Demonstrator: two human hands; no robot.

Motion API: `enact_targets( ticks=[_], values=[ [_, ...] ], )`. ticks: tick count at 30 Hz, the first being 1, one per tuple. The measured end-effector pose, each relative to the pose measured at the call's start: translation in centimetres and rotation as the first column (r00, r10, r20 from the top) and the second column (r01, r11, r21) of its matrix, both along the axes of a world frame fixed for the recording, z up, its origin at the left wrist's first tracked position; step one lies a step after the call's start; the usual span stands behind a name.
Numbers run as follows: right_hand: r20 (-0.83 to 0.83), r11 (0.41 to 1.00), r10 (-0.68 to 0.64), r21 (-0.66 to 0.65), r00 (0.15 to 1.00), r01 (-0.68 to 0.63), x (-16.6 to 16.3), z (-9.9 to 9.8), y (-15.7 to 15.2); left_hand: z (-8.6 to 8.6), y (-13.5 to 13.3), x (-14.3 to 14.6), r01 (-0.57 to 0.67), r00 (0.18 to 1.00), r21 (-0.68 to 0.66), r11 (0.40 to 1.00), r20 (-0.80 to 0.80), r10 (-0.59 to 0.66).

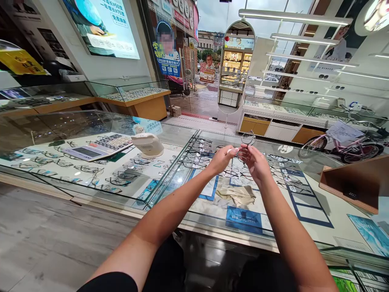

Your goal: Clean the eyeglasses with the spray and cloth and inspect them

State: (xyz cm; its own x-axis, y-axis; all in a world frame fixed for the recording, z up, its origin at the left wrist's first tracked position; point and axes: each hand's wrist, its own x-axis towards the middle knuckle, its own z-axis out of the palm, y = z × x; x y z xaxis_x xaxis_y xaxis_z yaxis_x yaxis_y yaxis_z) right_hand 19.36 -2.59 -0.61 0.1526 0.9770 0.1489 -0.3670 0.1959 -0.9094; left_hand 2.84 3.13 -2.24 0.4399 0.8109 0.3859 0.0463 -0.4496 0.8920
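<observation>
Above the glass counter, both my hands hold one pair of thin-rimmed eyeglasses [248, 138], tilted with one round lens upward. My left hand [225, 158] pinches it from the left, thumb on top. The fingers of my right hand [257, 162] close around its right side; part of the frame is hidden behind them. Below my hands, a crumpled beige cloth [237, 195] lies on the glass above a dark blue card [244, 220]. Rows of eyeglass frames [199, 152] sit in the display case beneath.
A large calculator [99, 147] and a white device [148, 144] stand on the left case. At the right is a brown wooden box-like stand [349, 182]. Beyond the counter are a tall mirror [236, 65], a pink bicycle [349, 142] and another display case [133, 91].
</observation>
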Motion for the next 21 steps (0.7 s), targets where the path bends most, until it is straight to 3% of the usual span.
enact_targets(
  ticks=[9, 15, 18, 20, 21],
  values=[
    [-0.029, 1.0, 0.028, -0.01, 0.999, -0.028, 0.0, 0.2, -0.2, 0.0, -0.7, 0.1, -0.013, 0.992, 0.096, 0.995, -0.126, 0.025],
    [-0.028, 0.998, 0.059, -0.015, 0.998, -0.06, 0.0, 0.3, -0.3, 1.4, 0.6, -1.6, -0.045, 0.998, 0.026, 0.999, 0.034, 0.044],
    [-0.028, 0.997, 0.079, -0.005, 0.996, -0.08, 0.2, 0.7, -0.5, 2.0, 3.6, -4.3, -0.259, 0.945, -0.048, 0.965, 0.195, 0.264],
    [-0.02, 0.996, 0.092, 0.001, 0.996, -0.092, 0.4, 1.0, -0.7, 1.9, 6.0, -6.4, -0.474, 0.844, -0.099, 0.875, 0.233, 0.484],
    [-0.013, 0.995, 0.1, 0.003, 0.995, -0.1, 0.5, 1.1, -0.9, 1.7, 7.2, -7.4, -0.585, 0.776, -0.131, 0.8, 0.196, 0.6]
  ],
)
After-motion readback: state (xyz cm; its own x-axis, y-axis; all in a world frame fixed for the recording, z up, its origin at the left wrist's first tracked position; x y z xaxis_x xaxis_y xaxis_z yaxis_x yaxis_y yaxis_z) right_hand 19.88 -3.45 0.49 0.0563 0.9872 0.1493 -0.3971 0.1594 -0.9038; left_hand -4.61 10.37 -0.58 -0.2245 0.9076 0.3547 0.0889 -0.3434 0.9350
